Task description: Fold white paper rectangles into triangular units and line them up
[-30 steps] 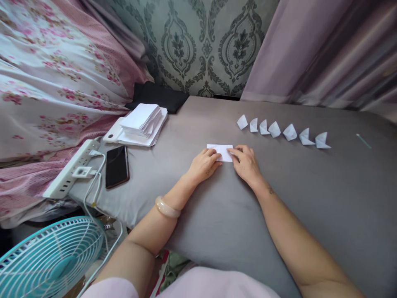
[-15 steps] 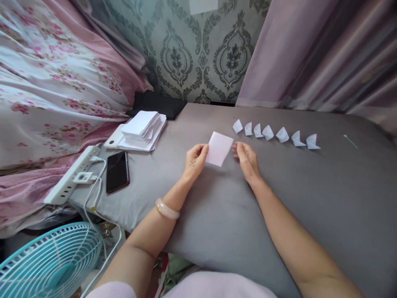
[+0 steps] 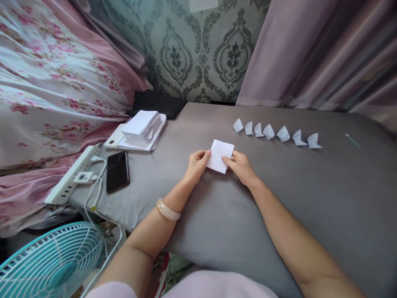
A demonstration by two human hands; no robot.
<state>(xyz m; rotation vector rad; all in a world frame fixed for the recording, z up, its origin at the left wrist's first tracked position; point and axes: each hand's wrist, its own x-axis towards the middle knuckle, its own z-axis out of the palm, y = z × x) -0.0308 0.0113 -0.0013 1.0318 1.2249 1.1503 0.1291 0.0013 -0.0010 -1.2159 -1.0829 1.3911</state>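
Observation:
A white folded sheet of paper (image 3: 219,155) is held between my two hands, just over the grey cloth-covered surface (image 3: 214,223). My left hand (image 3: 197,164) pinches its left edge, thumb on top and fingers beneath. On the opposite edge, my right hand (image 3: 241,166) is closed with its thumb on the paper's face and the fingers behind, partly hidden. Several small folded paper shapes (image 3: 283,134) stand in a row beyond my right hand.
To the left lies a stack of white paper (image 3: 141,128), with a phone (image 3: 117,172) in front of it. A power strip (image 3: 72,176) with white cables runs along the left edge. Below is a blue fan (image 3: 58,265). A cotton swab (image 3: 352,140) lies far right.
My right hand has come in from the right and closed on the paper's right edge. The paper has shifted slightly towards me and turned a little.

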